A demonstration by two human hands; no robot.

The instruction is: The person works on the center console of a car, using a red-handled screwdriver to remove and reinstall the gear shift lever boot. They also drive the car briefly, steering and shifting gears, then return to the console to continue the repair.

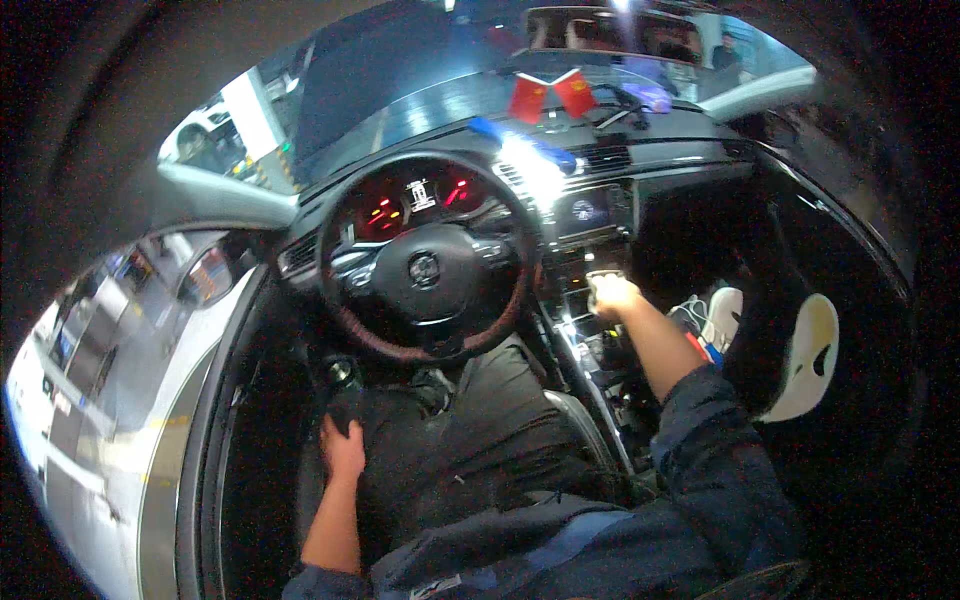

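I sit at a steering wheel (428, 272) inside a car. My right hand (612, 295) reaches to the lower part of the centre console, below the screen (590, 212). Its fingers look curled, and glare hides what they hold or press, if anything. Down beside my left thigh is my left hand (343, 450), thumb up and fingers bent around something dark. Just above it shows a dark piece with a shiny round end (342, 374); whether this is part of what the hand grips is unclear. Red and white lights glow on the instrument cluster (418, 203).
A blue work light (490, 129) shines brightly on the dashboard. Two small red flags (552, 96) stand behind it. White cables (690, 312) and a pale white panel (806, 360) lie on the right. Beyond the left side are a side mirror (207, 275) and workshop floor.
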